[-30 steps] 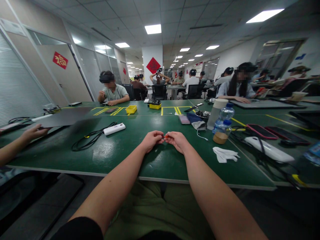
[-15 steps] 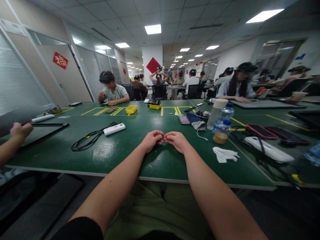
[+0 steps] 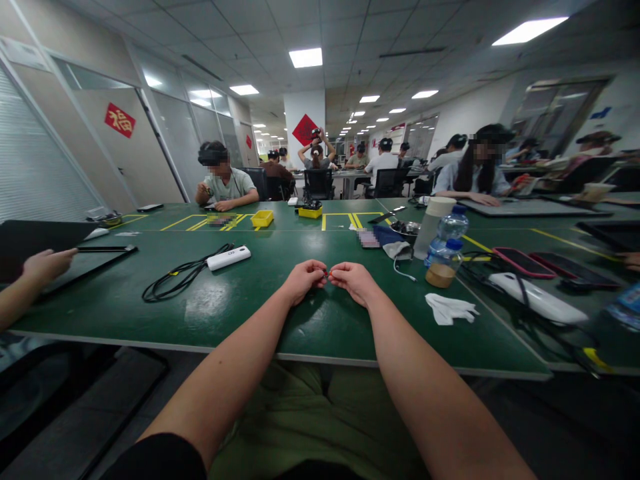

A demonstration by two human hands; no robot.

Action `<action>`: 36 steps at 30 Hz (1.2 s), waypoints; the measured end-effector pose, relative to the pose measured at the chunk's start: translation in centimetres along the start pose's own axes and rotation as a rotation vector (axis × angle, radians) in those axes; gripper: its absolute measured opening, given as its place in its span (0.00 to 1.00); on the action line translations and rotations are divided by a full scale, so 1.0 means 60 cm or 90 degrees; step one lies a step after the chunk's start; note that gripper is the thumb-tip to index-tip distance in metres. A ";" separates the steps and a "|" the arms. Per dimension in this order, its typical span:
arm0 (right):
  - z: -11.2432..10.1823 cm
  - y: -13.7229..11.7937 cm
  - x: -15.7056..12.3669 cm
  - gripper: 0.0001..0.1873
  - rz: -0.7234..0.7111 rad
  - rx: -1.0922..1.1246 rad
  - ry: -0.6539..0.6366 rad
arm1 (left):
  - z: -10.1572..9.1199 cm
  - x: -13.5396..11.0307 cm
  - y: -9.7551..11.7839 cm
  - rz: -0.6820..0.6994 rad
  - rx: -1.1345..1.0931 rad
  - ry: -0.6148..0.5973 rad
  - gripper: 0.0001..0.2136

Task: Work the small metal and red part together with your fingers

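Just above the green table, my left hand and my right hand meet fingertip to fingertip. Between the pinched fingers sits a tiny red and dark piece, mostly covered and too small to name. Both hands are closed, thumbs against the forefingers, and each seems to grip part of it. To the left lies a white power bank with a coiled black cable. A crumpled white cloth rests to the right of my right hand.
At right stand plastic bottles and a pale tumbler, near a metal bowl and several phones. Yellow trays sit further back. At far left a co-worker's hand holds a dark flat panel. Others sit opposite.
The co-worker's panel at far left has tilted and lowered, and that hand has shifted right. Less red shows between my fingertips; my hands stay in place.
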State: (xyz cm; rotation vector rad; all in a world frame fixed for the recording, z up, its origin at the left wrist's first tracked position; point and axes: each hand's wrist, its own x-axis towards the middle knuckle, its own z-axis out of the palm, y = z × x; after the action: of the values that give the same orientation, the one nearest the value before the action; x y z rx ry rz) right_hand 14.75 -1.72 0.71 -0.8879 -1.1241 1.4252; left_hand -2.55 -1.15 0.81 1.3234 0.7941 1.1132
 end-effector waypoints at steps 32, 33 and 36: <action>0.004 -0.004 -0.004 0.03 0.009 0.021 -0.013 | 0.005 0.001 0.000 0.003 -0.032 0.023 0.10; 0.003 -0.005 -0.004 0.03 0.011 0.021 -0.013 | 0.005 0.001 0.000 0.002 -0.033 0.025 0.10; 0.002 -0.005 -0.003 0.03 0.016 0.023 -0.012 | 0.004 0.002 -0.001 0.001 -0.031 0.031 0.10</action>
State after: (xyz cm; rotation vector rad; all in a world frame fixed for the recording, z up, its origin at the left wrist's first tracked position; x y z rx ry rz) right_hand 14.73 -1.93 1.02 -0.8676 -1.1008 1.4730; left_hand -2.30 -1.10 0.80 1.2614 0.7967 1.1633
